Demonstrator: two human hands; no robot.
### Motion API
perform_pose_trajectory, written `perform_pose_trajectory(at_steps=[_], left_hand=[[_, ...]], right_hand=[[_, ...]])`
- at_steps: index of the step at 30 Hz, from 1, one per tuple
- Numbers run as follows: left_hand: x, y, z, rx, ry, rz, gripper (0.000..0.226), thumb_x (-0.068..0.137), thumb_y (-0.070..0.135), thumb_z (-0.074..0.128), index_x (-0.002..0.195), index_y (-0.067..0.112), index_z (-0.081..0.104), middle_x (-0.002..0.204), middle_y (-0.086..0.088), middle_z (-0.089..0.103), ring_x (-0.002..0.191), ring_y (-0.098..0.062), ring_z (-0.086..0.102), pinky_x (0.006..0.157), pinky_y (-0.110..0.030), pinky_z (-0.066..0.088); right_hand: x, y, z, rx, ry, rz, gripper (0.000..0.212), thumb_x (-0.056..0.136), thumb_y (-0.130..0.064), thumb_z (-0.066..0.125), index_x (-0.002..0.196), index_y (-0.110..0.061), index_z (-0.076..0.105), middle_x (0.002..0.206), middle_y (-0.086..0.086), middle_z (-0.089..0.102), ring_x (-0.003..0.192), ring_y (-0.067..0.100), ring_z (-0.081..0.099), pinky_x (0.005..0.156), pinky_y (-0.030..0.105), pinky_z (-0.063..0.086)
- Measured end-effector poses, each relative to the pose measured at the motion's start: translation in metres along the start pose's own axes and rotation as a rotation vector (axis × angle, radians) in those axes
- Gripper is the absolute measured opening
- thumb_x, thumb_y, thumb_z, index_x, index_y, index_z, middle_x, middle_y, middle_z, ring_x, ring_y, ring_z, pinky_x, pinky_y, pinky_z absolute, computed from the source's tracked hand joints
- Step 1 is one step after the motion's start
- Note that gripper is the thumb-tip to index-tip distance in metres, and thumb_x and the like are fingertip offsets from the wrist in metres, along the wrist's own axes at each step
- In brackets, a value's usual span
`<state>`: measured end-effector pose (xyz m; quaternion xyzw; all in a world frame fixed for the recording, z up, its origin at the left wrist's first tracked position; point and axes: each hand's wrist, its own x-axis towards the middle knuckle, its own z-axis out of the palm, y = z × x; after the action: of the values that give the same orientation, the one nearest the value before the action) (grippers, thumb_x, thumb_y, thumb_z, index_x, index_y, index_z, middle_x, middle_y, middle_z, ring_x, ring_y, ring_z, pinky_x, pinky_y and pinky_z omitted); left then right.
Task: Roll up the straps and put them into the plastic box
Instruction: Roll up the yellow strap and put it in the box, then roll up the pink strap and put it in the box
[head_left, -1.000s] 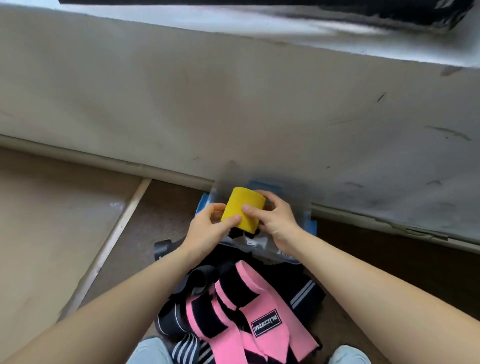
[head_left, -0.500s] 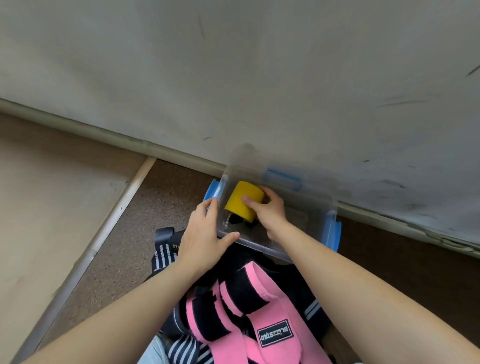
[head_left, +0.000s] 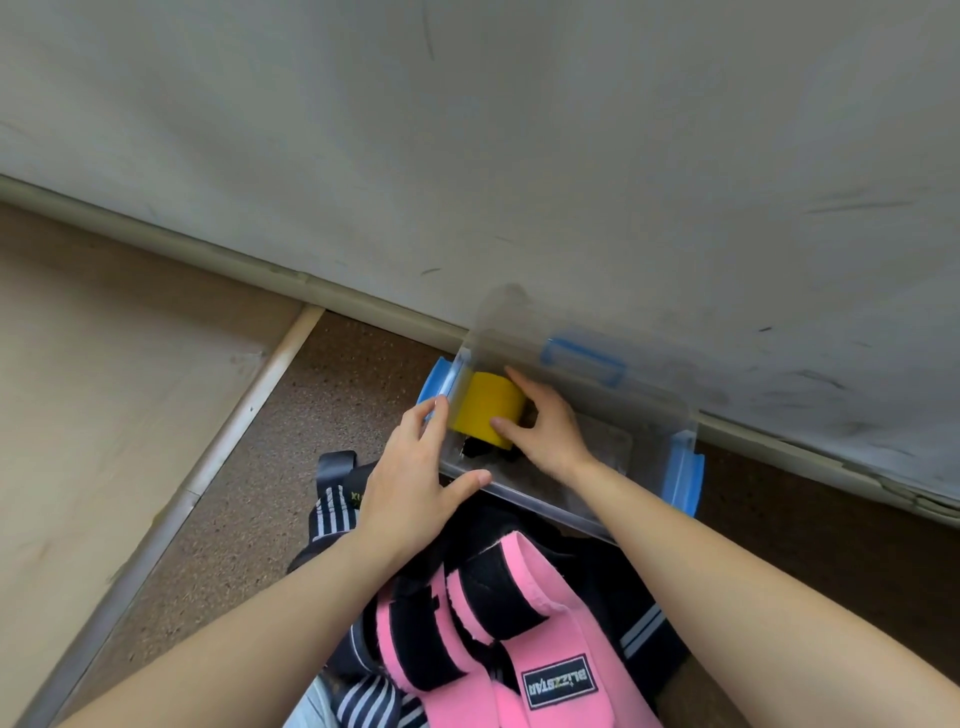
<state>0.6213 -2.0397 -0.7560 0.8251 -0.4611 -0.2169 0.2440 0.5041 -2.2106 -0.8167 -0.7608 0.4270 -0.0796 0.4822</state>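
Clear glossy plastic box (head_left: 649, 415) — matt yellow cloth roll (head_left: 488, 410), speckled rough floor (head_left: 332, 395)

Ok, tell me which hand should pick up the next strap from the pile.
Probably left. The left hand lies open against the plastic box at its near corner, holding nothing, close to the pink straps. The right hand is inside the box, gripping the yellow strap roll.

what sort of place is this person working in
Probably an indoor room's edge, at home or a gym; I can't tell which. A scuffed wall meets a baseboard, the plastic box sits on a speckled brown floor, and straps lie piled by it.
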Motion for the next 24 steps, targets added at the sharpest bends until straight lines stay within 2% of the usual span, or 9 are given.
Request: perform_pose_trajectory(at_steps=[3, 6, 10, 14, 17, 19, 21, 22, 24], left_hand=[[-0.001, -0.002, 0.001, -0.011, 0.003, -0.003, 0.099, 0.088, 0.055, 0.072, 0.163, 0.023, 0.018, 0.164, 0.002, 0.025, 0.146, -0.020, 0.036, 0.109, -0.044, 0.047], [-0.001, -0.002, 0.002, -0.017, 0.000, -0.004, 0.099, 0.088, 0.054, 0.072, 0.163, 0.023, 0.017, 0.165, 0.002, 0.024, 0.146, -0.020, 0.036, 0.110, -0.044, 0.047], [0.000, -0.001, 0.001, -0.022, 0.008, -0.009, 0.099, 0.087, 0.055, 0.073, 0.163, 0.023, 0.019, 0.164, 0.004, 0.025, 0.146, -0.018, 0.038, 0.110, -0.042, 0.046], [-0.001, -0.002, 0.002, -0.022, 0.020, 0.005, 0.097, 0.086, 0.055, 0.074, 0.162, 0.021, 0.023, 0.163, 0.005, 0.028, 0.145, -0.018, 0.039, 0.110, -0.041, 0.047], [-0.001, -0.002, 0.002, -0.018, 0.006, 0.014, 0.097, 0.087, 0.055, 0.073, 0.162, 0.020, 0.022, 0.164, 0.003, 0.027, 0.145, -0.018, 0.040, 0.110, -0.041, 0.047], [-0.001, -0.002, 0.000, -0.007, -0.010, 0.019, 0.097, 0.088, 0.056, 0.071, 0.162, 0.019, 0.021, 0.164, 0.002, 0.026, 0.145, -0.020, 0.039, 0.110, -0.041, 0.045], [-0.001, -0.001, -0.002, 0.022, -0.033, 0.022, 0.097, 0.090, 0.055, 0.069, 0.163, 0.016, 0.019, 0.165, -0.002, 0.023, 0.145, -0.025, 0.040, 0.110, -0.044, 0.045], [-0.002, 0.000, -0.002, 0.045, -0.047, 0.020, 0.096, 0.091, 0.055, 0.068, 0.162, 0.016, 0.017, 0.165, -0.005, 0.022, 0.144, -0.027, 0.040, 0.110, -0.045, 0.045], [-0.002, 0.004, -0.002, 0.103, -0.058, 0.015, 0.094, 0.092, 0.054, 0.067, 0.162, 0.015, 0.017, 0.165, -0.010, 0.022, 0.143, -0.033, 0.040, 0.110, -0.048, 0.045]], right_hand=[[-0.007, 0.007, -0.006, -0.184, -0.121, -0.082, 0.092, 0.086, -0.040, 0.079, 0.155, -0.053, 0.019, 0.163, -0.005, 0.020, 0.147, 0.028, 0.031, 0.118, 0.048, 0.036], [-0.010, 0.007, -0.005, -0.289, -0.187, -0.089, 0.090, 0.090, -0.037, 0.076, 0.151, -0.061, 0.015, 0.165, -0.011, 0.008, 0.149, 0.036, 0.025, 0.118, 0.055, 0.036], [-0.007, -0.003, 0.004, -0.244, -0.089, -0.030, 0.081, 0.094, -0.028, 0.072, 0.156, -0.049, 0.024, 0.163, -0.002, 0.017, 0.146, 0.034, 0.029, 0.119, 0.050, 0.034], [0.000, -0.007, 0.012, -0.254, -0.022, -0.009, 0.080, 0.092, -0.028, 0.075, 0.157, -0.041, 0.028, 0.159, 0.005, 0.025, 0.142, 0.035, 0.037, 0.117, 0.048, 0.037], [0.002, -0.011, 0.012, -0.243, -0.009, 0.018, 0.075, 0.094, -0.033, 0.071, 0.155, -0.039, 0.026, 0.152, 0.005, 0.039, 0.132, 0.032, 0.048, 0.103, 0.042, 0.045], [0.001, -0.019, 0.005, -0.361, -0.003, -0.015, 0.069, 0.095, -0.035, 0.069, 0.152, -0.034, 0.030, 0.147, 0.008, 0.047, 0.122, 0.034, 0.057, 0.098, 0.041, 0.049], [0.000, -0.027, -0.006, -0.581, -0.039, -0.112, 0.065, 0.094, -0.034, 0.072, 0.150, -0.025, 0.041, 0.153, 0.011, 0.038, 0.124, 0.041, 0.055, 0.104, 0.045, 0.048], [-0.003, -0.031, -0.012, -0.621, -0.057, -0.145, 0.062, 0.094, -0.035, 0.072, 0.149, -0.023, 0.046, 0.154, 0.010, 0.037, 0.126, 0.042, 0.054, 0.106, 0.046, 0.046], [-0.013, -0.040, -0.026, -0.626, -0.080, -0.193, 0.055, 0.096, -0.037, 0.069, 0.145, -0.021, 0.052, 0.147, 0.010, 0.045, 0.125, 0.040, 0.055, 0.105, 0.046, 0.047]])
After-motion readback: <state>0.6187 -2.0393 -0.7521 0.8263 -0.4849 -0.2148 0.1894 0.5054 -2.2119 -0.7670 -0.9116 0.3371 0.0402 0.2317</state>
